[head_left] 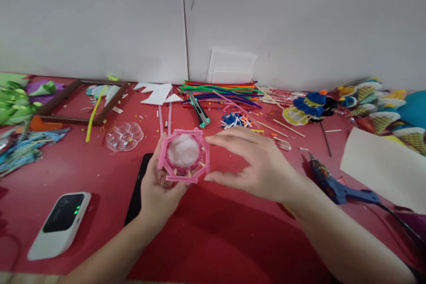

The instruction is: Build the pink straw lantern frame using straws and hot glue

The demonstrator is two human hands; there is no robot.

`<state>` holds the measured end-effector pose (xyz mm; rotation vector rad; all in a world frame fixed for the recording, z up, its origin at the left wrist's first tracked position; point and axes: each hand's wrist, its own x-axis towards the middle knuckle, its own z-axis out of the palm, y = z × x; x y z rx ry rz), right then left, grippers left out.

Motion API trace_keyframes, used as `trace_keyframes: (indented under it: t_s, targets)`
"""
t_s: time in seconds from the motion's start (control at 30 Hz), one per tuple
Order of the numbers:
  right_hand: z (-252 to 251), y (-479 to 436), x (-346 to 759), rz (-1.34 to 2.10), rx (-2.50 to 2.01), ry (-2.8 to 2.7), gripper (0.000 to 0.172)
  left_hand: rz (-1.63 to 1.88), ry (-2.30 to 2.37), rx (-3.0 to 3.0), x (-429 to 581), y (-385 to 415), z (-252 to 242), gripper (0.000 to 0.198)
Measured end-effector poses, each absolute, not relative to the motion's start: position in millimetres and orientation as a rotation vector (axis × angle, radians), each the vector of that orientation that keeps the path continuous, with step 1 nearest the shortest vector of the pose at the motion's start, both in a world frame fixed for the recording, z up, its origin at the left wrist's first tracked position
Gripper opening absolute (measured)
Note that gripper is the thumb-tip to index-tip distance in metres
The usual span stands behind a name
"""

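Wrapped around the lower left side of a pink eight-sided craft frame [167,169], my left hand [158,195] holds it above the red table. Layered pink strips form the frame, with a round pink ring inside and a whitish, crumpled-looking filling [184,150]. A few pale stick ends show along its lower inner side. My right hand [248,162] is at the frame's right edge, thumb and fingers spread apart; whether the fingertips touch it is unclear. A black phone [136,197] lies partly hidden behind my left hand.
Behind the hands lie a utility knife [199,110], colourful pipe cleaners [226,91] and a clear flower-shaped tray [124,136]. A glue gun [333,182] rests at the right beside white paper [382,164]. A white device [60,226] sits front left, and a brown frame [63,120] further back.
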<state>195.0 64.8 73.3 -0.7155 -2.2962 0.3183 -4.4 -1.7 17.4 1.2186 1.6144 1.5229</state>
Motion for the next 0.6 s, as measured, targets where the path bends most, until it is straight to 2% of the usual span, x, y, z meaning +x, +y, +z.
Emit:
trace_keyframes:
  t_s: [0.13,0.33,0.37,0.5,0.6]
  targets:
    - [73.8,64.8,195.2,0.352,-0.74,-2.309,0.047,1.551,1.556,1.189,-2.0,-1.2,20.6,0.073]
    - [81.1,64.8,198.2,0.33,-0.746,-2.278,0.045,1.508,1.594,1.18,-4.8,-0.4,17.9,0.07]
    - [83.7,63.8,198.8,0.313,-0.74,-2.257,0.04,1.489,1.587,1.179,-5.4,-0.1,17.1,0.07]
    - [88.7,55.3,195.3,0.32,-0.677,-2.273,0.005,1.379,1.458,1.208,-6.9,1.9,13.9,0.073]
    - [85.5,49.3,187.5,0.397,-0.634,-2.348,0.012,1.274,1.42,1.281,-7.8,2.6,12.1,0.082]
